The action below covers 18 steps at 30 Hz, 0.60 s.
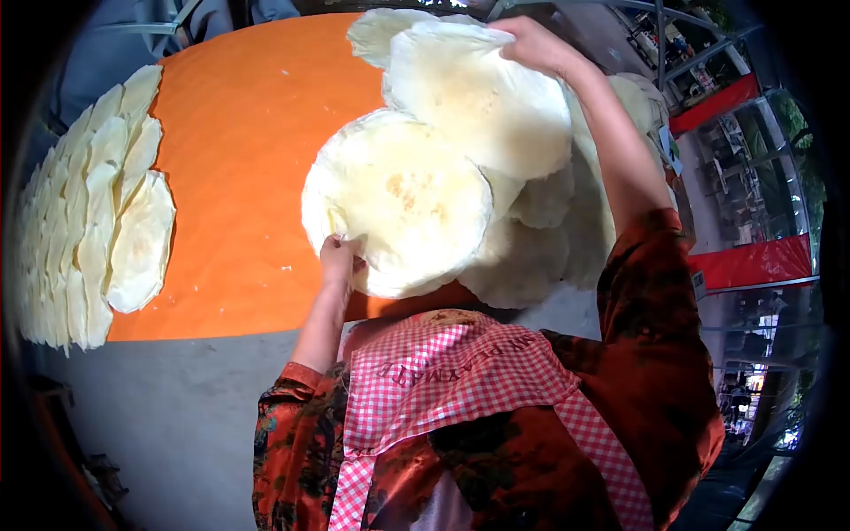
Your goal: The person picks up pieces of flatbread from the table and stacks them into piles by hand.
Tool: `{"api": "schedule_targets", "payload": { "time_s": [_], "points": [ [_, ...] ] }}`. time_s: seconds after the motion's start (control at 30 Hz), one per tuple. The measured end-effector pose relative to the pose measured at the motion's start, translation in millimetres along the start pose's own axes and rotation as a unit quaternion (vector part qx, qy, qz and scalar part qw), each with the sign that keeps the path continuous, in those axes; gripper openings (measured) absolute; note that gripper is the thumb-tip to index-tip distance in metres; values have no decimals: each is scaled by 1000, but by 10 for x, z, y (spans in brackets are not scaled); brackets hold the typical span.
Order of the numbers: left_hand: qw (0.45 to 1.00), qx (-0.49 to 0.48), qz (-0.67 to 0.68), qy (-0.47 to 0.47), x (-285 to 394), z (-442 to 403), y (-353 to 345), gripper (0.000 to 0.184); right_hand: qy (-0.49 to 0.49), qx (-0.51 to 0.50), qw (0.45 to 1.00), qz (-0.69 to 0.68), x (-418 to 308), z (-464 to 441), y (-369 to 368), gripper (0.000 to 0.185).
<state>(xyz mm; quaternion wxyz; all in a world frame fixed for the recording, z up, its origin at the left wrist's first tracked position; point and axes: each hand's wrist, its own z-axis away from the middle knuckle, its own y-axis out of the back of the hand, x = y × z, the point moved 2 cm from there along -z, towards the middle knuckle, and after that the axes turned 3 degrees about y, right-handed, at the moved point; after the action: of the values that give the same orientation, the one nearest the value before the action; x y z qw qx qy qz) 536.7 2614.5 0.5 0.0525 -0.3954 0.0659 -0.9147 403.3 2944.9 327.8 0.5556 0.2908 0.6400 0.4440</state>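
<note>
A round, pale flatbread [398, 199] with light brown spots lies near the front edge of the orange table. My left hand [339, 258] pinches its lower left rim. Farther up and to the right, my right hand [531, 44] grips the top edge of a second large flatbread [474, 93], which overlaps the first one's upper right side. Beneath and beside that second piece, more flatbreads [518, 252] are spread, some of them in shadow. Part of another flatbread [381, 34] shows at the far edge, behind the held one.
Overlapping rows of flatbreads [84, 221] stand at the left end of the orange tabletop [239, 177]. A pale grey floor [204, 416] runs along the near side. Metal frames and red panels [753, 263] are on the right.
</note>
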Motion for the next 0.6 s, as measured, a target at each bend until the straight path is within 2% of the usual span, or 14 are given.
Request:
{"api": "schedule_targets", "payload": {
  "time_s": [0.07, 0.1, 0.13, 0.2, 0.23, 0.27, 0.3, 0.33, 0.37, 0.43, 0.53, 0.6],
  "points": [
    [1000, -5, -4, -5, -32, 67, 0, 17, 47, 12, 998, 43, -365, 67, -213, 39],
    [1000, -4, -4, 2, -24, 97, -6, 17, 0, 18, 1000, -25, -386, 157, -540, 42],
    [1000, -2, -1, 7, 1, 122, -12, 17, 2, 23, 995, 100, -904, 434, -747, 32],
    [1000, -5, 8, 19, 1, 114, -7, 17, -108, -59, 992, 4, -958, 624, -1587, 39],
    [999, -9, 16, 26, -23, 89, 0, 17, -132, -110, 985, -17, -1055, 733, -1933, 38],
    [999, -13, 24, 34, -50, 80, 8, 17, -111, -158, 980, 37, -1038, 821, -2284, 35],
    [999, -20, 32, 34, -66, 86, 8, 17, -29, -170, 970, 172, -635, 771, -3050, 39],
    [998, -28, 36, 34, -81, 96, 8, 16, -53, -212, 967, 128, -750, 829, -3114, 44],
    [998, -36, 40, 33, -86, 94, 20, 16, 15, -122, 985, 119, -756, 911, -3254, 48],
    [998, -35, 45, 17, -111, 48, 46, 15, 5, -112, 987, 118, -697, 879, -3370, 46],
    [996, -46, 71, 16, -91, 127, 6, 11, -59, -173, 980, 79, -919, 815, -3163, 45],
    [994, -57, 93, 20, -36, 185, -43, 9, -62, -161, 984, 49, -991, 894, -3225, 52]
  ]
}}
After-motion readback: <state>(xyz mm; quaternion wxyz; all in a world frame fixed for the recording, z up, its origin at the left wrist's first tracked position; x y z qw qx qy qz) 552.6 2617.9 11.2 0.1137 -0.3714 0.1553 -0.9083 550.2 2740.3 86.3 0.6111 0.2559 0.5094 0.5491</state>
